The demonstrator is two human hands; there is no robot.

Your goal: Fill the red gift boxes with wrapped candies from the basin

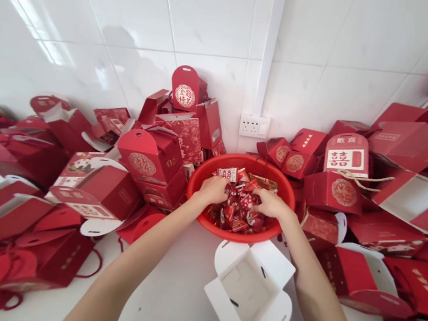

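Note:
Both hands reach into a red plastic basin (193, 200) filled with wrapped candies (237, 207), mostly red packets. My left hand (214, 190) is on the left side of the heap, its fingers curled down onto candies and the fingertips partly hidden. On the right side, my right hand (271, 203) has its fingers bent round candies, close to a white-dotted wrapper. Just in front of the basin, between my forearms, an open gift box (249, 289) stands with its white flaps folded outward. Its pale inside shows no contents.
Red gift boxes (154, 154) with cords crowd the left side of the white table (162, 292). More red boxes (341, 193) are piled on the right, some open. Behind the basin rises a tiled wall (219, 16) with a power socket (254, 127).

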